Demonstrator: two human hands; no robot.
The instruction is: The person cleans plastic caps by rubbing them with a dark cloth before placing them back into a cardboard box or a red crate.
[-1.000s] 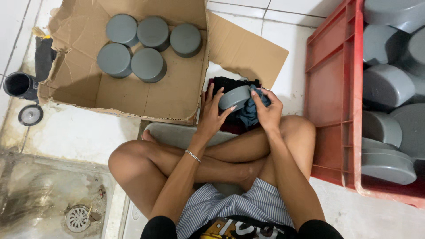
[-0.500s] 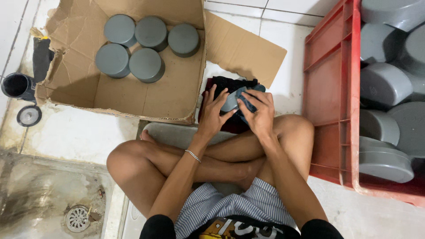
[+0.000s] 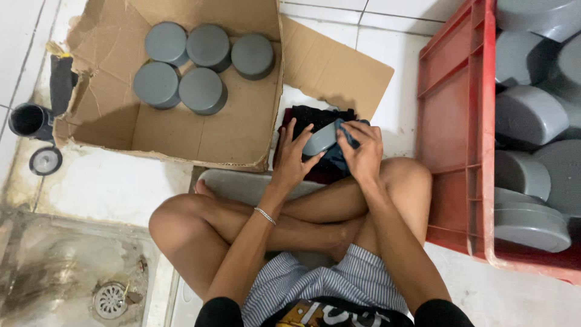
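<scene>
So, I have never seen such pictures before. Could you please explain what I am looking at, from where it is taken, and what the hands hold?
A camera worn on the person's head looks down. The person sits cross-legged on a tiled floor. The left hand steadies a grey round cap; the right hand presses a dark blue cloth on it. The cardboard box ahead holds five grey caps. The red crate at the right holds more.

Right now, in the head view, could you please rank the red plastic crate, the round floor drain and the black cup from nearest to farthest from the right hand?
1. Red plastic crate, just right of the right hand.
2. Round floor drain, lower left.
3. Black cup, far left.
</scene>
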